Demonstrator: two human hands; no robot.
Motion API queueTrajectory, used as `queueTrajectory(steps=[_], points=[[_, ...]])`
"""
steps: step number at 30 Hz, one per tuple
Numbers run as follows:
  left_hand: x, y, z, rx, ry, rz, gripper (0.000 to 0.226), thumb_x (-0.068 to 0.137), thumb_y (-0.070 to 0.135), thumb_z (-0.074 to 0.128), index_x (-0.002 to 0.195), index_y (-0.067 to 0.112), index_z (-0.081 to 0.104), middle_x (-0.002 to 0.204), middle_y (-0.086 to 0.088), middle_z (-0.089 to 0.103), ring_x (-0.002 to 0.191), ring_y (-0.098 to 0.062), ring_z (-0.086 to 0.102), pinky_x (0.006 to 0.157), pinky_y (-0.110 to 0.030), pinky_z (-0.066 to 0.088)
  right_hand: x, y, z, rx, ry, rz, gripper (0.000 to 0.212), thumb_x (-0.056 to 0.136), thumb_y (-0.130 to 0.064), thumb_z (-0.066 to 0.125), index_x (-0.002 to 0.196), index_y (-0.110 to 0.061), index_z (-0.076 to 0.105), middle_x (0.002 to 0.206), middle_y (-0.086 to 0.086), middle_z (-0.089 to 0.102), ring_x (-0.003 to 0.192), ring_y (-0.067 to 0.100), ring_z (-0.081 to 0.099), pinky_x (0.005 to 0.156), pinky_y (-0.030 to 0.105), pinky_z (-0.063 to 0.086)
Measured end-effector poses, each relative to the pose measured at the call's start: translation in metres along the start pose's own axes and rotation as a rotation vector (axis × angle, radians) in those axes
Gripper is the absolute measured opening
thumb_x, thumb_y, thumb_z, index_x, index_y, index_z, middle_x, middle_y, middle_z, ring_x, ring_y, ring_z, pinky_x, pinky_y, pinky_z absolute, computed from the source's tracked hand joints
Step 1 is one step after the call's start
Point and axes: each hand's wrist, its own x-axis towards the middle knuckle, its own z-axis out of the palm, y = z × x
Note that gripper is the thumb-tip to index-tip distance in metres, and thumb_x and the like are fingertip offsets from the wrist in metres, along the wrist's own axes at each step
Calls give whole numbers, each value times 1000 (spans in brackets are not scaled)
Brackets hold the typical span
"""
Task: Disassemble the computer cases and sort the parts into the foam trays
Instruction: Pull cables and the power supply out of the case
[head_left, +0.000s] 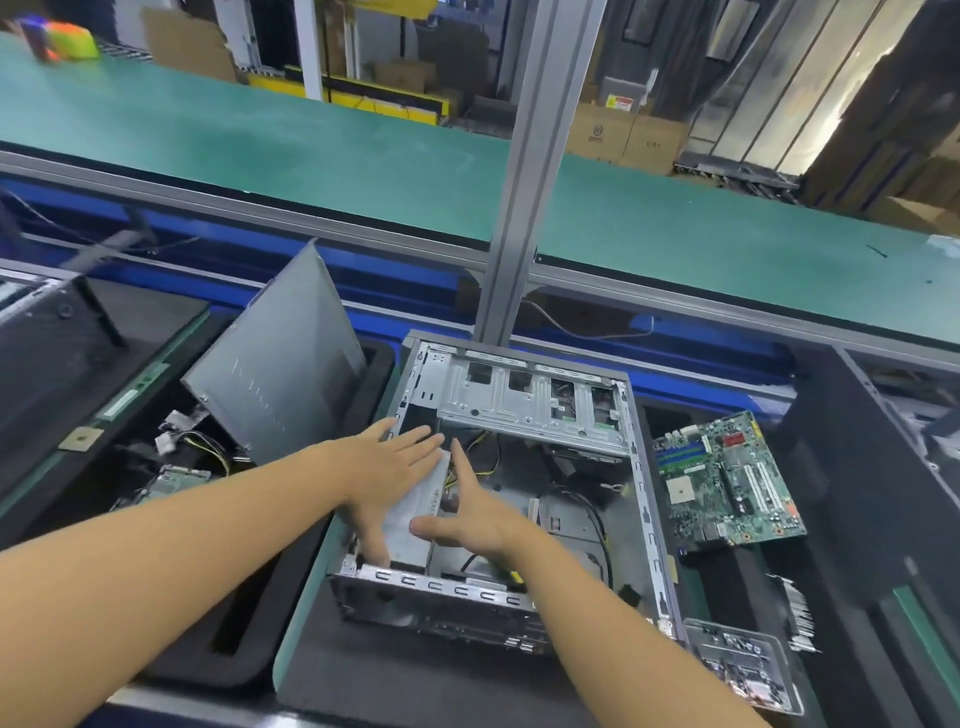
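Note:
An open grey computer case (644, 493) lies in front of me with its side off. Inside, at its near left, sits a silver power supply box (415, 514). My left hand (384, 467) lies flat on the box's left side with straight fingers. My right hand (467, 514) presses against its right side, fingers straight, thumb across the box top. Yellow and black cables (483, 467) run behind the box. A silver drive cage (530, 400) spans the case's far end.
The removed grey side panel (280, 364) leans in the black foam tray (249, 639) on the left, beside loose cables and a drive (176, 480). A green motherboard (727, 478) lies on foam at right. A clear tray of small parts (743, 665) sits near right. An aluminium post (524, 182) rises behind the case.

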Motion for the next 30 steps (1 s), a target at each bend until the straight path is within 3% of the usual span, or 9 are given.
queueTrajectory(steps=[2, 5, 8, 12, 14, 17, 20, 24, 30], points=[[5, -1, -3, 29, 3, 34, 146, 55, 87, 55, 153, 7, -18, 163, -9, -20, 151, -27, -8, 120, -55, -2, 2, 5, 1, 2, -2, -3, 123, 81, -45, 80, 152, -50, -21, 168, -7, 8, 145, 17, 36, 92, 21, 38], [12, -4, 0, 57, 95, 96, 137, 47, 87, 52, 153, 19, -3, 159, -13, 11, 136, -36, 29, 114, -53, 18, 4, 5, 1, 85, 28, -18, 121, 83, -37, 79, 151, -52, -21, 168, -8, 6, 147, 21, 34, 102, 31, 37], [20, -12, -4, 40, 149, 127, 129, 45, 88, 54, 147, 30, 1, 149, -13, 27, 123, -34, 39, 107, -49, 26, 7, -3, -4, 147, 90, -44, 115, 87, -23, 73, 152, -52, -18, 167, -2, 17, 141, 22, 43, 105, 35, 43], [32, -19, -13, 12, 157, 111, 136, 48, 88, 56, 152, 34, -13, 149, -12, 27, 125, -33, 37, 109, -48, 24, 8, -12, -15, 141, 232, 12, 102, 88, -18, 60, 150, -57, -11, 147, 6, 50, 98, 21, 66, 71, 34, 55], [35, -18, -11, 2, 179, 131, 134, 47, 87, 54, 152, 35, -10, 149, -12, 26, 128, -32, 32, 110, -47, 21, 5, -15, -18, 88, 216, 34, 102, 85, -21, 59, 152, -54, -11, 155, 4, 42, 106, 24, 65, 70, 34, 53], [35, -20, -3, -46, 254, 140, 127, 48, 86, 54, 150, 34, -1, 155, -10, 18, 141, -31, 17, 116, -50, 10, -1, -15, -21, -70, 119, -49, 113, 84, -33, 71, 155, -46, -15, 169, -5, -1, 148, 22, 29, 103, 41, 45], [26, -23, 10, -123, 376, 140, 132, 52, 86, 54, 155, 29, -7, 162, 2, 0, 149, -23, -7, 120, -50, -5, -1, -22, -19, -315, 66, -94, 134, 71, -56, 83, 152, -48, -23, 162, -17, -28, 152, 16, -14, 120, 55, 24], [6, -32, 39, -309, 519, 60, 131, 62, 95, 44, 157, 24, -11, 162, 12, -20, 149, -12, -21, 120, -40, -5, 16, -37, -9, -699, 94, -200, 145, 62, -75, 78, 151, -39, -30, 166, 2, -21, 152, 23, -20, 124, 49, 2], [-12, -27, 61, -1039, 554, -268, 84, 97, 31, 52, 158, 22, -5, 162, 15, -11, 150, -7, -9, 121, -41, 3, 43, -51, -1, -1103, -29, -168, 151, 57, -80, 76, 143, -40, -41, 165, 16, -22, 151, 35, -21, 122, 54, -9]])
